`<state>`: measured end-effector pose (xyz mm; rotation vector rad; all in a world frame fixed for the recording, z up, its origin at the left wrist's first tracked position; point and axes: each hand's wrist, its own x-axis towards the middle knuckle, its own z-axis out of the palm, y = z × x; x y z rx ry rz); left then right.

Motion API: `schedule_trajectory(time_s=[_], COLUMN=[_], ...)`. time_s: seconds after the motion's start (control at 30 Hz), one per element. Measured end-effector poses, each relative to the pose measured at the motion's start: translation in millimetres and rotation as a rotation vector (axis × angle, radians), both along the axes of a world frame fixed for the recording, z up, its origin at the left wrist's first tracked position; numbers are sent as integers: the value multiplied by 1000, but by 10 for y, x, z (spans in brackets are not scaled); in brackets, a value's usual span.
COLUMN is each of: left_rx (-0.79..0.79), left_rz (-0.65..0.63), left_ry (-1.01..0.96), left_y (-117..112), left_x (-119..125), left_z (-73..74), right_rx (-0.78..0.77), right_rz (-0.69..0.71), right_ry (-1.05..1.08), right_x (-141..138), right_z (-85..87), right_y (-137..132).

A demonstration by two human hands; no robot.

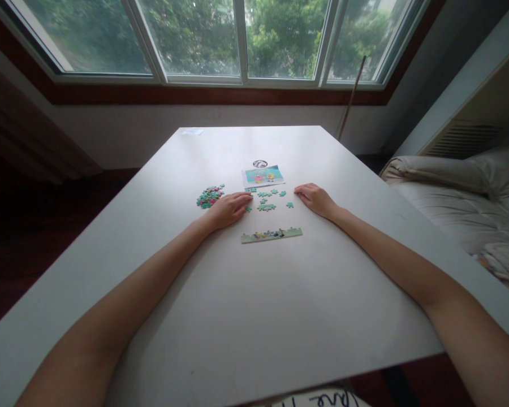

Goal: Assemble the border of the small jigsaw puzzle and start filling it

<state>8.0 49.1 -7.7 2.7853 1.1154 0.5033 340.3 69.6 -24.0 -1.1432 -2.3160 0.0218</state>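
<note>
Loose jigsaw puzzle pieces [266, 207], mostly green, lie spread over the middle of the white table. My left hand [229, 208] rests at their left side, fingers stretched out, with the tips touching or covering pieces at the edge; a few are partly hidden. On the right, my right hand [318, 200] lies on the table with fingers loosely extended and nothing visible in them. A single piece [290, 205] is just below its fingertips. Nearer to me is a joined puzzle strip [271, 235] with small figures along it.
Left of my left hand sits a pile of puzzle pieces [210, 195]. Behind the loose pieces is a picture sheet [263, 176], and beyond it a dark oval ring-shaped item [260, 163]. A paper scrap [192, 131] lies at the table's far left corner. A sofa [441, 192] stands right.
</note>
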Motion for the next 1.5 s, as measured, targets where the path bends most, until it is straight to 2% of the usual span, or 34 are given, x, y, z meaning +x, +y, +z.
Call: schedule_trajectory(time_s=[1.5], left_rx=[26], left_rz=[-2], left_ry=[-16], left_y=[18], left_x=[-11], left_z=[-29], right_rx=[9], right_rz=[0], right_ry=[3], right_x=[-7], right_z=[3], right_y=[-4])
